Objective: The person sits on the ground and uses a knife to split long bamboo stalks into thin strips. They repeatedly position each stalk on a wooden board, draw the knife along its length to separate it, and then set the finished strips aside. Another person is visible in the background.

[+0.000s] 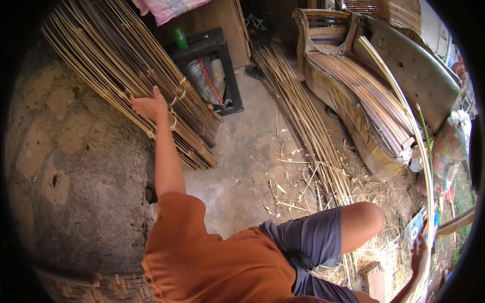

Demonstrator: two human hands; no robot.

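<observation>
My left hand reaches out to a tied bundle of thin bamboo strips that leans against the rough mud wall. Its fingers curl around some of the strips and the thumb points up. My right hand is low at the right edge, beside my bent knee. It grips a long pale bamboo strip that arcs upward over the worn seat. Part of the right hand is cut off by the picture's rim.
A second pile of bamboo strips lies on the concrete floor among shavings. A black crate with a green cup stands behind. A torn seat holds flat slats. Woven matting is at lower left.
</observation>
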